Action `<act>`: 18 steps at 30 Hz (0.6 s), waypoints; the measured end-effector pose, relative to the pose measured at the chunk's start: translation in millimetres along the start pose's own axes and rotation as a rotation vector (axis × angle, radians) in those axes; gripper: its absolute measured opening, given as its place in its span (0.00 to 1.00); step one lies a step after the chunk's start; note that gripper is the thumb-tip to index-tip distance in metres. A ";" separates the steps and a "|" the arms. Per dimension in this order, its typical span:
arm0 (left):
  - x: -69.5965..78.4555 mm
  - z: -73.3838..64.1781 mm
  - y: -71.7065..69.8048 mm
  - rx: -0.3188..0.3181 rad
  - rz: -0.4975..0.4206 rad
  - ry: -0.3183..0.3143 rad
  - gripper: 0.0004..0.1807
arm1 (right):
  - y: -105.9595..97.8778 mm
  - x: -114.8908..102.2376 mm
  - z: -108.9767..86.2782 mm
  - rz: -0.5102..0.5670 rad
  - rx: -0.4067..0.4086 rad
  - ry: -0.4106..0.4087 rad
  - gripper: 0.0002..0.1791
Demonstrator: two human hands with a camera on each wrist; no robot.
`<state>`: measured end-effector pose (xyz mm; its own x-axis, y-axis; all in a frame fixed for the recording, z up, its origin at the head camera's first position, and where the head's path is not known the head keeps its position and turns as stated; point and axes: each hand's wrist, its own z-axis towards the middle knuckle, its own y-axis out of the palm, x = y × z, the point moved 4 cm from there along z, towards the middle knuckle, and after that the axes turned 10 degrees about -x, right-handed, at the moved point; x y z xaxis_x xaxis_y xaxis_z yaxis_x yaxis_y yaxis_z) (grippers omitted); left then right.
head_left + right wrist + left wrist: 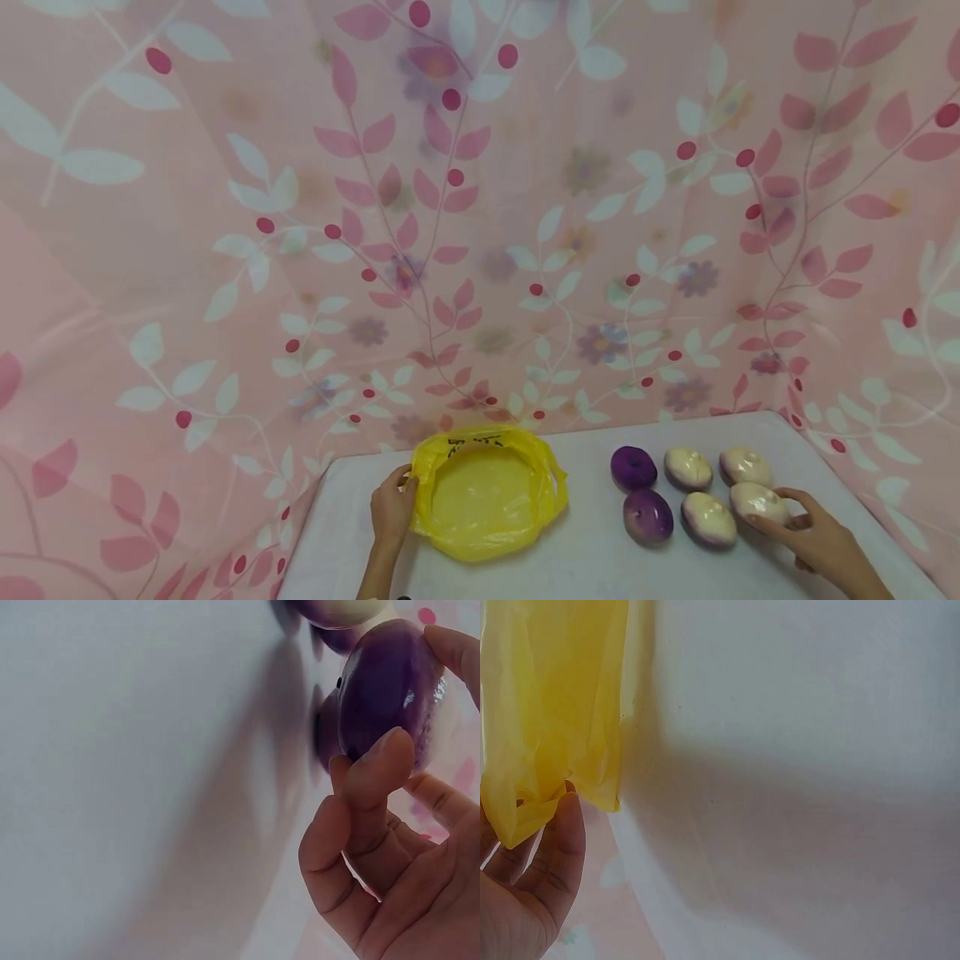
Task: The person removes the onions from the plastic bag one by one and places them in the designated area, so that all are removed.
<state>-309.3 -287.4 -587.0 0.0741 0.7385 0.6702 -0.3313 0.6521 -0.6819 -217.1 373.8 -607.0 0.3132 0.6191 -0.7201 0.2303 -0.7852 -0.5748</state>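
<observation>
My left hand [393, 507] pinches the left rim of a yellow plastic bag [551, 492], whose wide mouth faces up on the table. In the left wrist view, thumb and fingers grip the edge of the bag [562, 697]. At the far right, my right hand [821, 542] holds a glossy, round, turnip-like piece [757, 502], cream on one side and purple on the other. The right wrist view shows this turnip-like piece [382, 690] between thumb and fingers, raised off the table. Three similar cream-topped pieces [708, 518] lie beside it.
Left of the cream-topped pieces lie two with purple sides up, a rear one [633, 468] and a front one [648, 517]. A white cloth covers the table [577, 567]. Behind it hangs a pink curtain [495, 250] printed with leaves and flowers.
</observation>
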 end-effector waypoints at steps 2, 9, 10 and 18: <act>0.8 0.6 0.1 -0.001 0.002 0.003 0.12 | 2.9 4.8 3.4 -0.004 -0.005 0.013 0.53; 4.0 2.1 -0.7 0.011 0.008 0.004 0.12 | 9.0 12.7 7.5 0.005 -0.023 0.029 0.53; 4.5 1.9 -1.1 0.014 0.011 0.010 0.12 | 9.2 13.3 7.5 0.006 -0.025 0.032 0.52; 4.2 -1.0 -2.1 0.028 0.015 0.032 0.12 | 9.6 17.2 8.6 -0.016 -0.027 0.019 0.52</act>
<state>-307.4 -285.4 -583.1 0.0986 0.7537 0.6498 -0.3592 0.6359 -0.6831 -217.4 377.0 -628.3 0.3263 0.6314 -0.7035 0.2604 -0.7754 -0.5752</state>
